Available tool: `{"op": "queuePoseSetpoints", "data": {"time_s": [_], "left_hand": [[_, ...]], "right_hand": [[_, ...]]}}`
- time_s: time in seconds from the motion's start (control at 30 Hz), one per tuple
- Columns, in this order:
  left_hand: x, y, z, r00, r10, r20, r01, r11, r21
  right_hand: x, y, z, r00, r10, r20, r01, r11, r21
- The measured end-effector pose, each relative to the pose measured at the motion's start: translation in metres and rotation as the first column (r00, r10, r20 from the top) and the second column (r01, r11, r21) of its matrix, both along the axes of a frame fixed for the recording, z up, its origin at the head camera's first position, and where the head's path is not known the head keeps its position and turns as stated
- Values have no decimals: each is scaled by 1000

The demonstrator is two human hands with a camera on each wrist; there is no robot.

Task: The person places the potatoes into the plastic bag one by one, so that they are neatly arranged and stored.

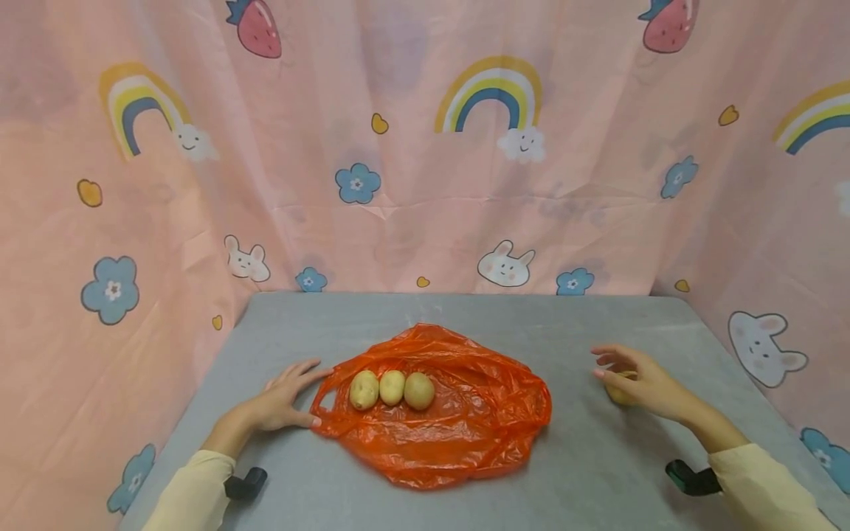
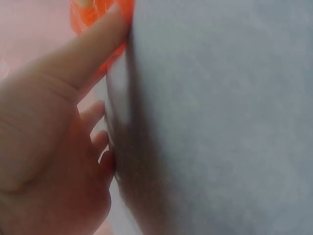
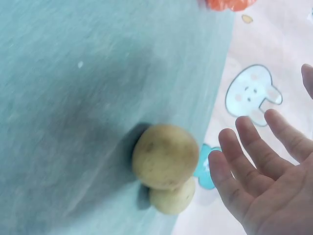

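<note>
An orange plastic bag (image 1: 465,420) lies flattened on the grey table, with three potatoes (image 1: 392,388) in a row on its left part. My left hand (image 1: 282,398) is at the bag's left end, fingers spread and fairly straight, fingertips and thumb touching the edge by the handle hole. In the left wrist view the thumb (image 2: 93,46) lies against the orange plastic. To the right of the bag, my right hand (image 1: 647,387) hovers over a partly hidden potato (image 1: 621,397). The right wrist view shows two potatoes, a nearer one (image 3: 165,156) and one behind it (image 3: 172,198), apart from the loosely extended fingers.
The grey table (image 1: 571,324) runs back to a pink patterned curtain (image 1: 412,236), which also hangs along both sides. Dark wrist-worn devices (image 1: 246,484) show below each hand.
</note>
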State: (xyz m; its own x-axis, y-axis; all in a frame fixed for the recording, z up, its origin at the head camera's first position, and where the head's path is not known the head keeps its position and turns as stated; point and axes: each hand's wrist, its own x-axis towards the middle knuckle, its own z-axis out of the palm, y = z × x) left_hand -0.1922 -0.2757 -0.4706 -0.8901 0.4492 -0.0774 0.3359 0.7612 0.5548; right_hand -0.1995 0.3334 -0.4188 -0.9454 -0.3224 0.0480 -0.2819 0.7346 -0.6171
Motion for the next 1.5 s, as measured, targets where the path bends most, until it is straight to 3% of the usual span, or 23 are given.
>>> {"op": "queuePoseSetpoints", "data": {"time_s": [0.63,0.93,1.27,1.5], "left_hand": [[0,0,1,1000,10,19,-10,1000,-3],[0,1,3,999,23,46,-22,1000,-18],[-2,0,3,999,24,45,-24,1000,-13],[-2,-3,-3,998,29,54,-30,999,11]], "right_hand": [[2,37,-17,999,-41,16,41,999,0],[2,47,-35,994,15,-107,-17,1000,-20],[4,53,-46,990,11,-142,-4,999,43],[4,55,-50,987,28,-160,-20,999,47]]}}
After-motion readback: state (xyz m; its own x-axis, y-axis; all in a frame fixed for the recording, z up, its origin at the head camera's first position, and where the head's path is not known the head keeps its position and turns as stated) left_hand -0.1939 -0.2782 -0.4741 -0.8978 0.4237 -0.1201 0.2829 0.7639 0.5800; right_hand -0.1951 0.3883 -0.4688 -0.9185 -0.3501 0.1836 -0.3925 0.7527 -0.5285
